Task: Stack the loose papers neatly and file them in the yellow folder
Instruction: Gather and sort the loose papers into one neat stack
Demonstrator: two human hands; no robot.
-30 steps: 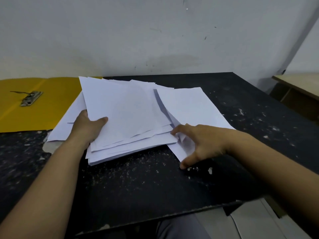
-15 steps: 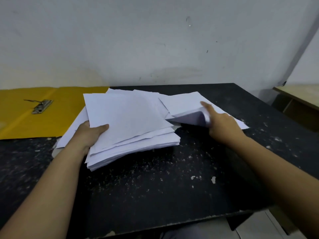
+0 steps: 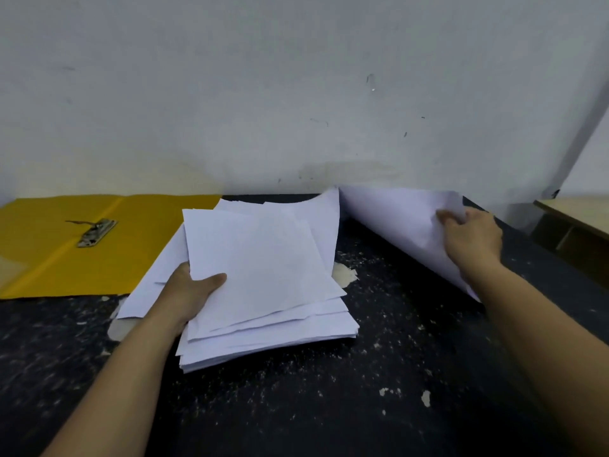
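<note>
Two bare hands work at one black, chipped table (image 3: pixel 296 407) set against a white wall (image 3: pixel 296 77). The left hand (image 3: pixel 191 291) grips the near left edge of one uneven pile of white papers (image 3: pixel 263 275), thumb on top and fingers beneath; the sheets are fanned out of line, too many and too overlapped to count. The pile lies at the table's centre, its left sheets overlapping the right edge of the yellow folder (image 3: pixel 148 232). One folder is present, open and flat at far left, with one metal clip (image 3: pixel 95 232) on its inner face. The right hand (image 3: pixel 471 239) pinches one lifted sheet (image 3: pixel 402 225) by its far right corner, fingers curled on the paper; the sheet is raised off the table and curved, standing to the right of the pile. Whether more than one sheet is held there cannot be told. One wooden surface (image 3: pixel 573 216) shows at the far right edge, apart from the table.
</note>
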